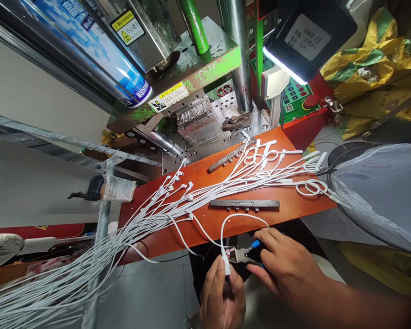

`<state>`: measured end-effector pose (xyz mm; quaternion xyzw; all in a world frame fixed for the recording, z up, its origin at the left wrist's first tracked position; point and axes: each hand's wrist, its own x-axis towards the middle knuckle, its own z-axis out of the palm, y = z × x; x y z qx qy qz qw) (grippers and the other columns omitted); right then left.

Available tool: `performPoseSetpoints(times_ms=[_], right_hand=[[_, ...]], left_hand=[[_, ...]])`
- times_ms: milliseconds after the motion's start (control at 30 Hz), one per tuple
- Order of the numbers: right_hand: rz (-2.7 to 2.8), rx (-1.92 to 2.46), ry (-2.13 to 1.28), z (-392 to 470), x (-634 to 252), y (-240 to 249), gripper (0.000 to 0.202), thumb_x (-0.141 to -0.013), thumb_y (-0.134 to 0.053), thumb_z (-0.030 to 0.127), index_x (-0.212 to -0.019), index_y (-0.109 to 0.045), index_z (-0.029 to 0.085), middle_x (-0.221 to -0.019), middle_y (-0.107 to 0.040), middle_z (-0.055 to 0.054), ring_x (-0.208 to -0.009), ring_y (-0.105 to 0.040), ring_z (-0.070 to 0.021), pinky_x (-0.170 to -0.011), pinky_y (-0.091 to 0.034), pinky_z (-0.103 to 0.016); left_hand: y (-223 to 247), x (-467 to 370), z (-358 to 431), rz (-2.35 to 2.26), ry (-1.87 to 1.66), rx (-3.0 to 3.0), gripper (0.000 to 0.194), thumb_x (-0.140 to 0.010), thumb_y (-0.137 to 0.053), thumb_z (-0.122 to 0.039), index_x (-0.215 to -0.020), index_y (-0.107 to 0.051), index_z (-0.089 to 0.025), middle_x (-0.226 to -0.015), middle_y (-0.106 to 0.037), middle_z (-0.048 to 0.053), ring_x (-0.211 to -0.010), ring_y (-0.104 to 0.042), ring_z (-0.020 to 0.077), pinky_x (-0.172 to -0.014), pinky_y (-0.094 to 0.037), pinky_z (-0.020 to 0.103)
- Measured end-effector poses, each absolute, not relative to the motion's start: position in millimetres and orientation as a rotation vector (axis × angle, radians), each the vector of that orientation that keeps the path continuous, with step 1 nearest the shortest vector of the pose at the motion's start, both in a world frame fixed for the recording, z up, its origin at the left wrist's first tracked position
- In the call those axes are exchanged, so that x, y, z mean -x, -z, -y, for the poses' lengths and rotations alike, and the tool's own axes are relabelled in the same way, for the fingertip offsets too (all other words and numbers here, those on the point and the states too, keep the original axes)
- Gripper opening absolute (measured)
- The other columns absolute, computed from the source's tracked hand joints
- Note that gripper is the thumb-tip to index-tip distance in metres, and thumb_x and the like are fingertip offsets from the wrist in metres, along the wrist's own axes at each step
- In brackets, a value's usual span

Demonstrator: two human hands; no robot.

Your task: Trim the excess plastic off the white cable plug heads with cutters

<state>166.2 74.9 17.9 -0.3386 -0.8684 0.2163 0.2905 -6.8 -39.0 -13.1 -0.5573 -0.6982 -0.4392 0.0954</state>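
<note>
My left hand [222,290] pinches a white connector [225,264] between thumb and fingers, just off the near edge of the orange board [294,205], its white cable [222,234] looping up and over toward my right hand [287,260]. That right hand is closed on blue-handled cutters [241,255], head beside the connector; whether the blades touch it, I cannot tell. Across the board runs a bundle of white cables [205,194], a metal bar [245,204] lying on its near side.
</note>
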Motion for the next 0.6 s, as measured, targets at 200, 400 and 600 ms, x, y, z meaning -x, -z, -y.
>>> performPoseSetpoints(times_ms=[200,400,600], right_hand=[[2.381,0.792,-0.537,-84,-173,-15,0.026,-0.101,-0.078,0.030,-0.079,-0.069,0.018,-0.104,-0.074,-0.014,-0.094,-0.068,-0.0282,-0.075,-0.055,-0.038],[2.430,0.631,-0.482,-97,-181,-20,0.050,-0.115,-0.058,0.040,-0.069,-0.063,0.020,-0.084,-0.065,-0.008,-0.075,-0.055,-0.0219,-0.063,-0.038,-0.035],[2.522,0.475,-0.517,-113,-191,-30,0.059,-0.121,-0.043,0.042,-0.070,-0.062,0.020,-0.074,-0.058,-0.004,-0.068,-0.049,-0.0186,-0.058,-0.029,-0.035]], left_hand=[[2,12,48,2.132,1.110,1.701,0.029,-0.098,-0.078,-0.017,-0.127,-0.078,-0.022,-0.109,-0.089,0.010,-0.089,-0.087,0.0244,-0.081,-0.067,0.030],[-8,9,45,2.083,1.240,1.658,0.020,-0.099,-0.078,-0.019,-0.119,-0.081,-0.020,-0.101,-0.089,0.010,-0.080,-0.085,0.0230,-0.075,-0.066,0.029],[-14,9,39,2.199,1.629,1.572,0.017,-0.104,-0.074,-0.036,-0.104,-0.080,-0.020,-0.083,-0.084,0.005,-0.065,-0.080,0.0223,-0.062,-0.067,0.032]])
